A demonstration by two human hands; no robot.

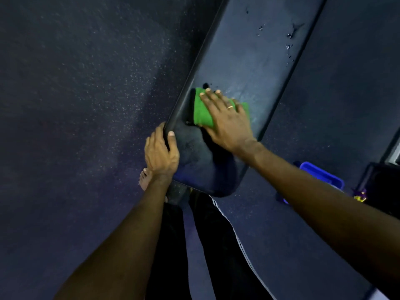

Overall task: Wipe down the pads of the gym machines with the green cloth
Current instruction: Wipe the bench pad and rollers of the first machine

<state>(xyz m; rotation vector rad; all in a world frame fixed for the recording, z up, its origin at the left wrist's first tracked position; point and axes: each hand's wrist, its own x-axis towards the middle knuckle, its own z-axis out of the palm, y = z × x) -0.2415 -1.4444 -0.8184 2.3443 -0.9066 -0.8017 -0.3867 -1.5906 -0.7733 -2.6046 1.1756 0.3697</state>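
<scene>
The cloth (pixel 202 111) is bright green. The pad (pixel 249 61) under it is dark blue-black, with small shiny spots on its far part. The floor (pixel 86 83) is dark and has many fine pale speckles. The trousers (pixel 216 234) are black with white side stripes. At the right, a container (pixel 320 177) is vivid blue. The ring (pixel 231 107) is gold.

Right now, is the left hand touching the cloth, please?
Apart: the head view shows the left hand gripping the pad edge, with bare pad between it and the cloth.
</scene>
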